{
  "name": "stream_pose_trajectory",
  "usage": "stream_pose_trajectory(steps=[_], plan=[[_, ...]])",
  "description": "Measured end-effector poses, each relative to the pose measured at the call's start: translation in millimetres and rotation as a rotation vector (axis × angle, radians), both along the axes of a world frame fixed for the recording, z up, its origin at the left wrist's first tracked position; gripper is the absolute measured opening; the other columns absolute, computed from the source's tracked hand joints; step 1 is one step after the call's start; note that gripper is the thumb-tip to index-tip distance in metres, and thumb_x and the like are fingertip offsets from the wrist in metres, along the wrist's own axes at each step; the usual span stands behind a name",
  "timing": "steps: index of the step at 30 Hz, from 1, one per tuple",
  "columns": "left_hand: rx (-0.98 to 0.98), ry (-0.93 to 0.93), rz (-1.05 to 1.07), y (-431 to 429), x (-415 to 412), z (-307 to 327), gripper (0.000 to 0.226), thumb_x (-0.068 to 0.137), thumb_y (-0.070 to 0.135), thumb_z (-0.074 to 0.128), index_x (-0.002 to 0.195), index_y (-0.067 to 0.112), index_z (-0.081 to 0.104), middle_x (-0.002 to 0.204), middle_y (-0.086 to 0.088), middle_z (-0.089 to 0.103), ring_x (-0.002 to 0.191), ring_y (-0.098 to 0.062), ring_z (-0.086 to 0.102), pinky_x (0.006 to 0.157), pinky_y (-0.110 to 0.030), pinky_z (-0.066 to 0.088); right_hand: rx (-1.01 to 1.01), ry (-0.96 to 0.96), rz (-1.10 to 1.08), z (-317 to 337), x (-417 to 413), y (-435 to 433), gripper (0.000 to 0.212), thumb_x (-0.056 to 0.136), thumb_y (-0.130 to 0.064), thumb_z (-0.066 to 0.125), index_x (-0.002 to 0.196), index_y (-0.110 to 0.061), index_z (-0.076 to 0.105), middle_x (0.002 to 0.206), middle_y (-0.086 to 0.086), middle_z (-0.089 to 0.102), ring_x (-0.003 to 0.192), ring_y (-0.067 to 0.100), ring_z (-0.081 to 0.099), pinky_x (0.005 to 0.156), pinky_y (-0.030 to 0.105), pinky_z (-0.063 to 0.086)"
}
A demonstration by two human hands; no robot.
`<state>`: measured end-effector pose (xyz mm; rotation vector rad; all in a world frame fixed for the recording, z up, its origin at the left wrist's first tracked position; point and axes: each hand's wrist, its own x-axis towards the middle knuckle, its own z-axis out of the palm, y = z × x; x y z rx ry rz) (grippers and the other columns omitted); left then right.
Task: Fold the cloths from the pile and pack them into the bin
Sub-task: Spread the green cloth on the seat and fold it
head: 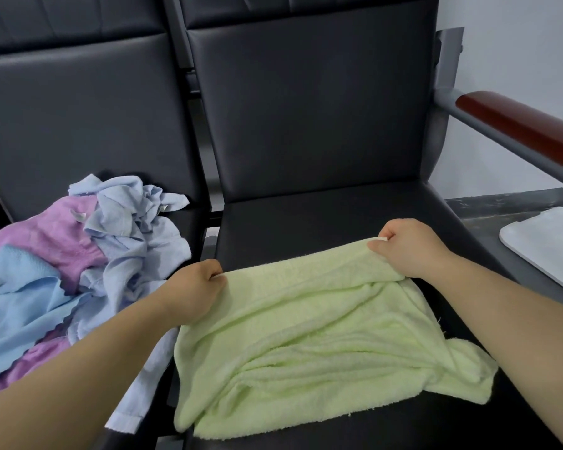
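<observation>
barely begun: pinching far corners of an unfolded pale green terry cloth with left hand and right hand, crumpled purple-and-blue cloth pile at nine o'clock waiting.

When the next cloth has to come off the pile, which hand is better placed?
Probably left: the left hand pinches the towel corner right beside the pile; the right hand pinches the corner farthest from it.

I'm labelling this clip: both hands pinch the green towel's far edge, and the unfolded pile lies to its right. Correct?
Wrong side: head view shows the pile left of the green towel. Left hand and right hand do pinch its far edge.
</observation>
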<state>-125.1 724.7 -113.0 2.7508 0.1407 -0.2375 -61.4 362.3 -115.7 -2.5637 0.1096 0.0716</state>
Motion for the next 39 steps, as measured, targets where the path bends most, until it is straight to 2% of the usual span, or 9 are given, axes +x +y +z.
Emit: stream_pose_trajectory(steps=[7,14,17,21,25,30,35,37,39], plan=[[0.057,-0.022,0.033,0,4,-7,0.020,0.103,0.030,0.045,0.091,0.016,0.053,0.082,-0.003,0.061,0.075,-0.018,0.055,0.065,-0.031,0.040,-0.077,0.013,-0.024,-3,2,5,0.017,0.095,-0.039,0.066,0.090,-0.024,0.058,0.094,-0.003,0.063,0.081,0.016,0.059,0.063,0.032,0.045],[0.064,0.005,0.064,-1,5,-8,0.020,0.101,0.034,0.048,0.091,0.017,0.049,0.086,-0.002,0.058,0.075,-0.017,0.054,0.061,-0.029,0.037,-0.103,0.146,0.002,10,-2,10,0.032,0.090,-0.021,0.057,0.119,-0.010,0.066,0.101,0.003,0.068,0.087,0.024,0.064,0.073,0.041,0.054],[0.068,0.003,0.045,0,4,-5,0.023,0.101,0.035,0.048,0.084,0.020,0.045,0.095,-0.001,0.050,0.079,-0.017,0.050,0.068,-0.030,0.036,-0.137,0.177,0.024,14,-6,12,0.028,0.089,-0.019,0.055,0.110,-0.005,0.067,0.086,0.003,0.057,0.074,0.020,0.049,0.065,0.036,0.039],[-0.028,-0.038,0.002,3,-3,5,0.028,0.101,0.030,0.048,0.079,0.019,0.035,0.075,0.003,0.043,0.064,-0.015,0.036,0.058,-0.030,0.032,-0.160,0.139,0.027,16,-11,7,0.016,0.093,-0.025,0.055,0.093,-0.010,0.060,0.084,0.001,0.057,0.070,0.019,0.048,0.061,0.035,0.039],[-0.067,-0.106,-0.065,6,-15,27,0.024,0.101,0.028,0.052,0.085,0.014,0.042,0.068,0.001,0.044,0.058,-0.013,0.036,0.054,-0.028,0.034,-0.077,0.067,0.016,27,-21,1,0.015,0.093,-0.024,0.054,0.082,-0.016,0.049,0.078,0.001,0.051,0.067,0.018,0.042,0.058,0.035,0.034],[-0.024,-0.198,-0.057,8,-29,46,0.014,0.099,0.027,0.053,0.088,0.020,0.050,0.066,0.004,0.054,0.057,-0.013,0.047,0.055,-0.030,0.040,-0.011,-0.042,-0.012,48,-34,-6,0.006,0.090,-0.022,0.053,0.085,-0.021,0.056,0.082,0.000,0.063,0.072,0.020,0.056,0.060,0.038,0.045],[0.084,-0.210,0.001,7,-40,58,0.017,0.099,0.027,0.051,0.082,0.027,0.054,0.074,0.006,0.061,0.069,-0.011,0.056,0.059,-0.030,0.042,-0.023,-0.075,-0.055,63,-52,-10,0.017,0.095,-0.022,0.050,0.091,-0.029,0.065,0.092,-0.006,0.067,0.083,0.017,0.063,0.072,0.038,0.057],[0.085,-0.218,0.062,3,-43,60,0.017,0.097,0.027,0.052,0.080,0.028,0.056,0.075,0.005,0.064,0.070,-0.012,0.058,0.060,-0.030,0.044,0.067,-0.044,-0.125,63,-56,-8,0.021,0.095,-0.016,0.050,0.095,-0.021,0.070,0.093,-0.001,0.069,0.083,0.021,0.065,0.068,0.034,0.054],[0.001,-0.223,0.163,-1,-43,62,0.016,0.095,0.025,0.054,0.080,0.025,0.059,0.074,0.001,0.067,0.068,-0.016,0.062,0.061,-0.031,0.046,0.498,0.069,-0.286,67,-56,-4,0.025,0.095,-0.007,0.052,0.106,-0.010,0.073,0.092,0.006,0.068,0.076,0.020,0.065,0.057,0.031,0.048]])
